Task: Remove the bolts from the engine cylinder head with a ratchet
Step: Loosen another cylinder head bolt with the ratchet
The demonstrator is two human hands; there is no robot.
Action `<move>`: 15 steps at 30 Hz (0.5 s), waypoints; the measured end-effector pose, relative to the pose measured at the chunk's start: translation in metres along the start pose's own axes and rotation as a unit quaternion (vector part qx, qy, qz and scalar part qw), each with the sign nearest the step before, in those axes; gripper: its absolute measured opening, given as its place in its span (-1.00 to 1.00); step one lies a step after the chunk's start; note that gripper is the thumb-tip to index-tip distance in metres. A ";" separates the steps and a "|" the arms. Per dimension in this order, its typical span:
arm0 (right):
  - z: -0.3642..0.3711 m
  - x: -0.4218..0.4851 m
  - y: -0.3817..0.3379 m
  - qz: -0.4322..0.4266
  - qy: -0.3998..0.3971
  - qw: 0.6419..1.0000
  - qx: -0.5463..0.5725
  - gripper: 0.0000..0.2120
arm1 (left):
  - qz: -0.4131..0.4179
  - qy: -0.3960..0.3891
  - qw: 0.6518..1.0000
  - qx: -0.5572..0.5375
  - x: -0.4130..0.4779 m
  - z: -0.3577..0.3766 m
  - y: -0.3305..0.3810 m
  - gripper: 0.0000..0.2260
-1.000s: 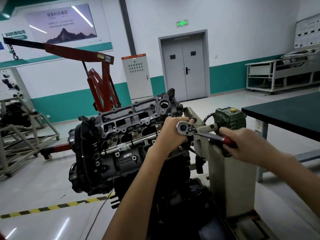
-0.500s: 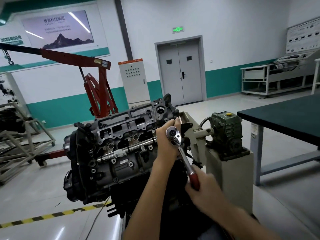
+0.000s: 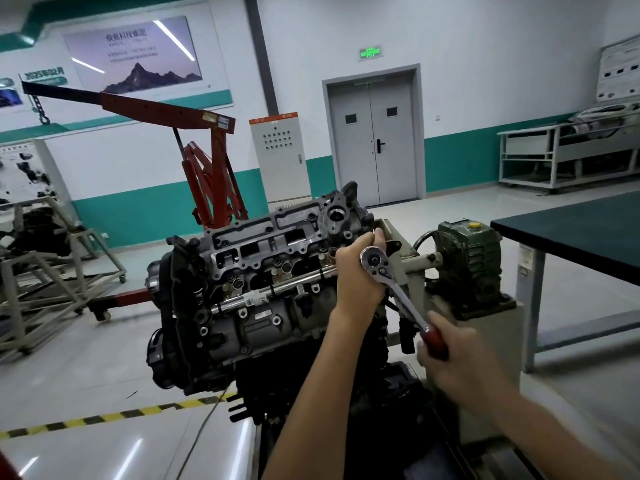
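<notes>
Red-handled ratchet (image 3: 398,292), gripped in my right hand (image 3: 460,365), has swung downward; my left hand (image 3: 358,271) wraps its head against the cylinder head (image 3: 270,258). The hidden bolt is probably backing out.

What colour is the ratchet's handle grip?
The ratchet grip is dark red; head view shows it.

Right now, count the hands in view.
2. The left hand is behind the head of the ratchet, against the cylinder head; the right hand grips its red handle.
</notes>
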State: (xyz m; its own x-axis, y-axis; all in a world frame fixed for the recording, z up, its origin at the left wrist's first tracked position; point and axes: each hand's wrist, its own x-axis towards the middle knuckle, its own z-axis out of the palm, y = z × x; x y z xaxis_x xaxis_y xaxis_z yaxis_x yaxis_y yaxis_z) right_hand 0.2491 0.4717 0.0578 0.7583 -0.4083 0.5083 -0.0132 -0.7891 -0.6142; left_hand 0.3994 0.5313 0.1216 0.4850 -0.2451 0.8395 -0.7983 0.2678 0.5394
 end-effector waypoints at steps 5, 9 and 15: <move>0.053 -0.019 -0.040 0.069 -0.004 0.975 0.212 -0.77 | -0.046 0.016 0.999 -0.012 -0.002 0.003 0.000 -0.58; 0.005 0.001 -0.014 -0.008 -0.052 0.998 0.032 -0.86 | -0.019 -0.108 0.994 0.030 0.006 -0.021 0.002 -0.58; -0.086 0.068 0.006 -0.166 -0.065 0.944 -0.276 -0.82 | 0.030 -0.213 0.971 0.103 0.018 -0.029 0.004 -0.59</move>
State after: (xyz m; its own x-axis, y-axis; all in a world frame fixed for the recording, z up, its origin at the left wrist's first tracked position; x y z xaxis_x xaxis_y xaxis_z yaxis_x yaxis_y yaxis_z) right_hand 0.2445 0.4004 0.1403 0.8536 -0.0650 0.5169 -0.0716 -0.9974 -0.0071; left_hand 0.4151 0.5550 0.1404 0.2794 -0.6101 0.7414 -0.8963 0.1112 0.4292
